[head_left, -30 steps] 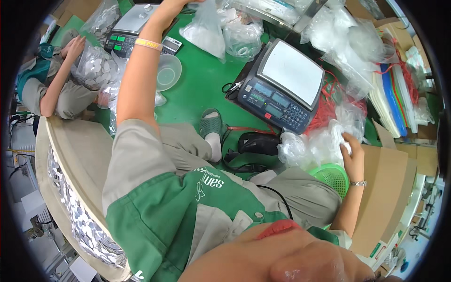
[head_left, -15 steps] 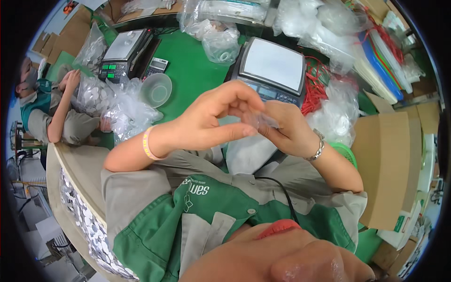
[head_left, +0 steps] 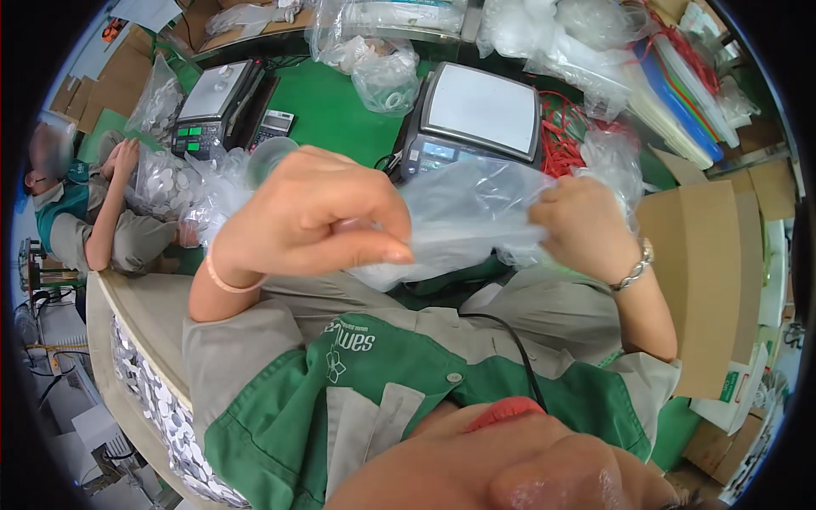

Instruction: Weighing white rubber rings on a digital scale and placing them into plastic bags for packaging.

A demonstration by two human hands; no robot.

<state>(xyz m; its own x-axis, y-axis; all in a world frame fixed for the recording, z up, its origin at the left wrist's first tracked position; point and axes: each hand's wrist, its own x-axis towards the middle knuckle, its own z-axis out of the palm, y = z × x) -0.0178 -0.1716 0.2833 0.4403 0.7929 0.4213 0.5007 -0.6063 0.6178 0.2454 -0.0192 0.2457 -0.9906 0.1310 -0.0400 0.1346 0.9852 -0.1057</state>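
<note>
A clear plastic bag (head_left: 476, 204) is stretched between my two hands, above my lap and in front of a weighing scale (head_left: 480, 106). My left hand (head_left: 319, 217) pinches one side of it between thumb and curled fingers. On the opposite side, my right hand (head_left: 586, 225) grips the bag in a closed fist, a little blurred. The bag looks flat and see-through. Its lower part hangs toward my lap, and what lies beneath it is partly hidden. The scale's pan is bare and its display is lit.
At the left, a co-worker (head_left: 76, 195) sits beside bags of round white pieces (head_left: 166, 183) and a second scale (head_left: 212, 93). A calculator (head_left: 274, 123), a clear bowl (head_left: 270, 157), red ties (head_left: 561, 127) and plastic bags (head_left: 578, 51) surround me. An open cardboard box (head_left: 688, 280) stands right.
My hands have moved apart, left hand leftward and right hand rightward, spreading the clear bag between them. Before, they were close together with the bag bunched at the fingertips.
</note>
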